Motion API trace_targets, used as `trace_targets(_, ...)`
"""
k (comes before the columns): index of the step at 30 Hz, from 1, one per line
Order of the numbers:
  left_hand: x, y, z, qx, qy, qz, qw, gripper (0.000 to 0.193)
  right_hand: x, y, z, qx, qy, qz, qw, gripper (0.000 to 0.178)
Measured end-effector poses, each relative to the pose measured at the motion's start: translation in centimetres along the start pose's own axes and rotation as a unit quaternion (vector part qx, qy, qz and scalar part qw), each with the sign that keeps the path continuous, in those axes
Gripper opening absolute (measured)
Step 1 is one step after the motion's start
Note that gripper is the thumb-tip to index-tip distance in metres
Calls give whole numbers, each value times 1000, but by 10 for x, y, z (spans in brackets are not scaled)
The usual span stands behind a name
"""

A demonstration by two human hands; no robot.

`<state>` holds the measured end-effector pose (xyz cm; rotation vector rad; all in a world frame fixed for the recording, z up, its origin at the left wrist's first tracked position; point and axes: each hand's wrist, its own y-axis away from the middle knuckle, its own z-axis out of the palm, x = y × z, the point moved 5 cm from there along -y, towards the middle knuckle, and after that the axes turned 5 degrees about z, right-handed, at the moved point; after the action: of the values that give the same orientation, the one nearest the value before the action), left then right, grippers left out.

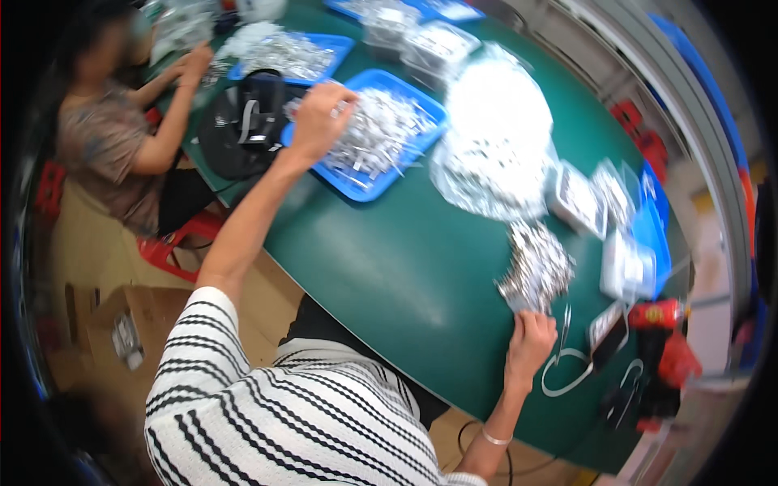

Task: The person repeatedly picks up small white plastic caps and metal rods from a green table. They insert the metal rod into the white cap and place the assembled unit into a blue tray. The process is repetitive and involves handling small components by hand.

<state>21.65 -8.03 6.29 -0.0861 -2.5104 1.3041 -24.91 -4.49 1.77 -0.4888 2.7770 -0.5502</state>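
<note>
My left hand (322,121) reaches over the left side of a blue tray (362,194) with its fingers curled together; whatever they hold, if anything, is hidden. A heap of small white and silvery pieces (374,134) fills that tray. On the right, my right hand (531,342) is closed in a pinch at the near edge of a loose pile of small shiny metal parts (539,263). What lies between its fingertips is too blurred to name.
A large clear bag of white parts (498,130) lies beyond the pile. Clear plastic boxes (438,49) stand at the back. A phone with a white cable (608,336) lies right of my right hand. Another person (113,138) works at the left by a black device (239,130).
</note>
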Motion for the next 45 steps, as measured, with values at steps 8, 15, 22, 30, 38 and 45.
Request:
trace_targets(8,-19,26,-16,-32,66,-161,984,24,-7,-2,0,-81,-12,26,996,8)
trace_targets(15,-12,32,6,-93,56,-95,989,32,-12,1,-13,-119,-119,81,982,6)
trace_targets(22,118,10,56,-161,227,95,956,19,-31,-29,-5,-98,-528,229,812,13)
trace_targets(30,142,20,203,-244,17,173,954,10,-31,-29,35,-101,-710,247,652,9)
trace_targets(38,127,19,200,-143,40,101,984,9,-30,-30,49,-135,-750,230,605,9)
trace_targets(45,190,61,113,-213,523,-58,823,15,-38,-46,35,-61,-727,297,616,15)
